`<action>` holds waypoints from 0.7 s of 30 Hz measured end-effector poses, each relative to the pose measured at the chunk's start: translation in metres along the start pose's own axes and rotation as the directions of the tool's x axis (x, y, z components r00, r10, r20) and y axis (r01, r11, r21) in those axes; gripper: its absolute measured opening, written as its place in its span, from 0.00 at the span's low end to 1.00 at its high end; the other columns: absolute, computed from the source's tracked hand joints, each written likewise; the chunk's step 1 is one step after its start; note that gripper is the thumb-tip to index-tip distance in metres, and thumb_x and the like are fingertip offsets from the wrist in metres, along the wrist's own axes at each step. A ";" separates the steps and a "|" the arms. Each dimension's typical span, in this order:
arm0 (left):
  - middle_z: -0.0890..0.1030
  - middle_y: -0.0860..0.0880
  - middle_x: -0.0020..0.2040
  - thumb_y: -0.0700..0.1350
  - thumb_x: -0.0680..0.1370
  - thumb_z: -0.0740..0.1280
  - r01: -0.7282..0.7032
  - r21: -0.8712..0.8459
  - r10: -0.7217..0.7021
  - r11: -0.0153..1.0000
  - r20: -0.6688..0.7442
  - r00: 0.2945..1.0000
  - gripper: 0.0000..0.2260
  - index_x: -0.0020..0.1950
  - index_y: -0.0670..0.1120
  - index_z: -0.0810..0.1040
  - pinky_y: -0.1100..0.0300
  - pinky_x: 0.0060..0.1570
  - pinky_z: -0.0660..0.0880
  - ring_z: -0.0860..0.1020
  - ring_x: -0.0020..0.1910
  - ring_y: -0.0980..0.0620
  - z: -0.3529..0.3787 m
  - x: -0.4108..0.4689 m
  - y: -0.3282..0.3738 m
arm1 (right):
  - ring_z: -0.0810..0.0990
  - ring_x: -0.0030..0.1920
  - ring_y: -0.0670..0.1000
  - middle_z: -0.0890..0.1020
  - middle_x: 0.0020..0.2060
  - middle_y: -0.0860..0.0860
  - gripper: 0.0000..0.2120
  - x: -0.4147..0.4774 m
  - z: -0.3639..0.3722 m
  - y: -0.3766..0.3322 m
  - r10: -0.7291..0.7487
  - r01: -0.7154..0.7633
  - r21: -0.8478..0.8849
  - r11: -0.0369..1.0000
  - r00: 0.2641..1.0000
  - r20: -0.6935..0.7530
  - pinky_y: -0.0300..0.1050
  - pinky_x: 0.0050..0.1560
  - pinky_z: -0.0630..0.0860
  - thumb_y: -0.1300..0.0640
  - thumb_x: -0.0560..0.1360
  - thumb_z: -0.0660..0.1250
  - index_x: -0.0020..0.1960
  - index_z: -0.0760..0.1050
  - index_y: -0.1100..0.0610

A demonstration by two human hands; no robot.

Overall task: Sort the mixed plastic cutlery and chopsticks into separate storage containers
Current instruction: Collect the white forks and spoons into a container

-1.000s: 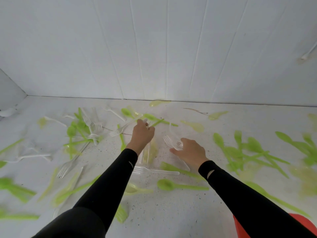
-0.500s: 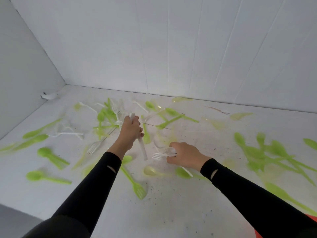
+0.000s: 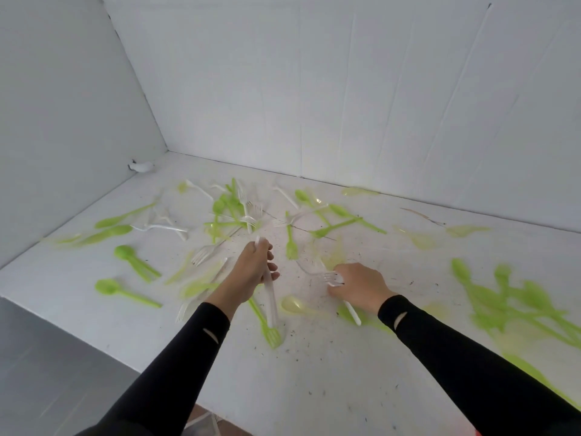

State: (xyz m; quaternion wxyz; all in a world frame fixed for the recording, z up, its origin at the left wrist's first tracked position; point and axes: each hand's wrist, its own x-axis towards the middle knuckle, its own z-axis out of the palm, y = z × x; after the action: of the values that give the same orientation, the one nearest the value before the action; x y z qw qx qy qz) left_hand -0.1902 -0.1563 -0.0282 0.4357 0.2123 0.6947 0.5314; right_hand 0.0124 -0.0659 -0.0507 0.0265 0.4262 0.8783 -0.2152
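Sorting under way on a speckled white table (image 3: 314, 372): a person's left hand (image 3: 251, 272) is closed in a fist round a small bundle of white handles (image 3: 271, 305). The ends poke out at 12 and 6 o'clock of the fist, and which utensil they belong to cannot be told. Just to its 3 o'clock, the right hand (image 3: 358, 286) curls low over the tabletop, pinching white forks (image 3: 333, 277). The tines jut out at 9 o'clock and one handle trails towards 6 o'clock beneath the wrist.

Both hands appear to be collecting white pieces only, each fistful likely serving as a batch to be carried off in one trip rather than piece by piece. No storage container is in view, so where the batches go cannot be said.

The rest of the cutlery lies loose. A green fork (image 3: 271, 333) lies directly under the left hand's bundle, and two green spoons (image 3: 125, 256) lie at its 9 o'clock. A tangle of white and green pieces (image 3: 245, 212) lies at 12 o'clock. A blurred green heap (image 3: 518, 303) sits at 3 o'clock of the right hand, and a pale yellow spoon (image 3: 294, 305) lies between the wrists. No chopsticks can be made out for certain.

Judged by the scatter, most of the sorting remains. The green fork beneath the white handles could be dragged along if the fist sweeps low.
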 end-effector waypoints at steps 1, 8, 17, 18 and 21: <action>0.71 0.45 0.46 0.48 0.85 0.54 -0.019 0.007 0.019 1.000 0.008 1.000 0.12 0.56 0.40 0.69 0.58 0.34 0.79 0.75 0.36 0.50 0.003 -0.003 -0.002 | 0.74 0.38 0.50 0.73 0.36 0.46 0.09 0.001 -0.003 0.000 0.012 -0.012 0.080 0.997 1.000 -0.007 0.43 0.34 0.63 0.48 0.76 0.64 0.41 0.69 0.52; 0.78 0.40 0.49 0.56 0.83 0.55 -0.018 -0.307 0.070 0.951 0.159 0.985 0.20 0.49 0.40 0.73 0.49 0.53 0.80 0.81 0.49 0.43 0.056 -0.037 0.009 | 0.59 0.26 0.46 0.60 0.26 0.47 0.19 -0.013 -0.056 -0.011 -0.083 -0.037 0.773 0.633 0.990 0.116 0.39 0.28 0.58 0.52 0.75 0.71 0.34 0.63 0.53; 0.78 0.26 0.54 0.51 0.81 0.61 -0.207 -0.192 0.264 0.959 0.343 0.902 0.23 0.58 0.29 0.74 0.46 0.54 0.79 0.81 0.52 0.33 0.095 -0.056 0.012 | 0.63 0.25 0.46 0.67 0.25 0.48 0.13 -0.044 -0.077 0.015 -0.148 -0.117 0.833 0.541 0.962 0.231 0.39 0.27 0.59 0.53 0.76 0.71 0.38 0.73 0.58; 0.78 0.27 0.54 0.48 0.83 0.61 -0.208 -0.185 0.259 0.961 0.320 0.912 0.20 0.59 0.29 0.73 0.47 0.53 0.80 0.81 0.52 0.33 0.099 -0.056 0.010 | 0.62 0.24 0.46 0.65 0.25 0.47 0.13 -0.046 -0.077 0.019 -0.146 -0.115 0.822 0.557 0.961 0.233 0.39 0.27 0.59 0.52 0.76 0.71 0.39 0.73 0.58; 0.80 0.34 0.57 0.44 0.84 0.59 -0.132 -0.269 0.189 0.954 0.199 0.962 0.14 0.65 0.35 0.68 0.52 0.51 0.81 0.82 0.53 0.39 0.106 -0.057 0.004 | 0.66 0.26 0.44 0.69 0.29 0.46 0.11 -0.051 -0.075 0.029 -0.089 -0.066 0.780 0.622 0.984 0.154 0.37 0.27 0.63 0.50 0.76 0.70 0.48 0.76 0.59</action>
State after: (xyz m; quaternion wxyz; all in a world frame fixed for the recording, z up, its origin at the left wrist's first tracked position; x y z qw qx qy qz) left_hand -0.0726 -0.1397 -0.0082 0.4895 0.2690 0.5484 0.6224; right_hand 0.0772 -0.0577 0.0189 -0.0845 0.3686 0.6938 -0.6129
